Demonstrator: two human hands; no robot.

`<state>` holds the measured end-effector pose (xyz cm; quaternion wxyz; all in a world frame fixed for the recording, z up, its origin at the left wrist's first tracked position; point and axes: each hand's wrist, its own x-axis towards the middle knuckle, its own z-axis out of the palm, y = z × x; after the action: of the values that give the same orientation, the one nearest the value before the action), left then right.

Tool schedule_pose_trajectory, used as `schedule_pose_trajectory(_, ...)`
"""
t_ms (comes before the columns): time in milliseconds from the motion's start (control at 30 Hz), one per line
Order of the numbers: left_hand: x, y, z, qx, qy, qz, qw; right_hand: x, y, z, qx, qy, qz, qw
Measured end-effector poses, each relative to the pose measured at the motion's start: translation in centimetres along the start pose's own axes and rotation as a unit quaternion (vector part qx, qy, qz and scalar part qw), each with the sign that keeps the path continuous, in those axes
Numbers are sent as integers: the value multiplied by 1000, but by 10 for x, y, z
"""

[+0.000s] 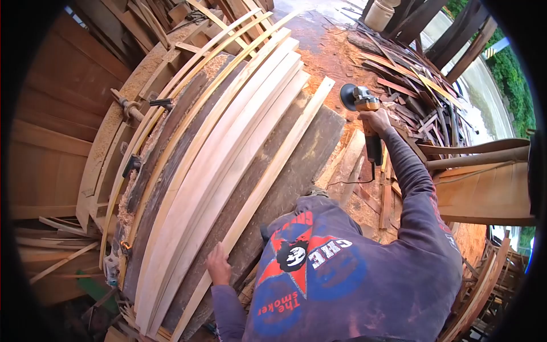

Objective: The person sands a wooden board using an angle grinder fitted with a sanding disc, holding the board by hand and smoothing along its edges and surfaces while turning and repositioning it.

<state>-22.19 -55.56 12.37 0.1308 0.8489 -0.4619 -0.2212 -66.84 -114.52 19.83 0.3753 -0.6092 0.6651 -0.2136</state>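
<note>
My right hand (pixel 376 121) is wrapped round an orange and black angle grinder (pixel 366 101), held out at the right with its round disc facing left. My left hand (pixel 218 264) is at the lower middle, touching the edge of a narrow pale wood strip (pixel 268 191); its fingers are partly bent and its grip is unclear. The strip lies along a dark, worn plank (pixel 316 142). Several wide, pale curved boards (pixel 228 131) lie side by side to the left of the strip.
Black clamps (pixel 132 165) sit on the curved wooden frame at the left. Scrap wood (pixel 399 85) is piled at the upper right, over sawdust-covered ground. The grinder's cord (pixel 353 182) trails below it. A light container (pixel 380 14) stands at the top.
</note>
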Motion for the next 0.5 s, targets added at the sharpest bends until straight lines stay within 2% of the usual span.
schedule_pose_trajectory(100, -10, 10, 24, 97, 55, -1, 994, 33, 8, 17, 63, -5, 45, 997)
schedule_pose_trajectory(133, -13, 13, 29, 132, 10, -32, 991, 43, 9, 23, 79, 3, 51, 996)
schedule_pose_trajectory(167, -13, 23, 33, 138, 10, -33, 990, 55, 12, 28, 95, 9, 58, 994)
schedule_pose_trajectory(267, -17, 46, 42, 124, 17, -118, 985, 77, 11, 39, 126, 2, 79, 989)
schedule_pose_trajectory(367, -15, 50, 45, 122, 29, -124, 984, 84, 5, 44, 102, -20, 93, 990)
schedule_pose_trajectory(433, -16, 54, 37, 103, 16, -131, 986, 79, 3, 47, 142, -41, 58, 987)
schedule_pose_trajectory(500, -17, 52, 32, 85, 1, -131, 988, 68, 6, 57, 143, -50, 62, 986)
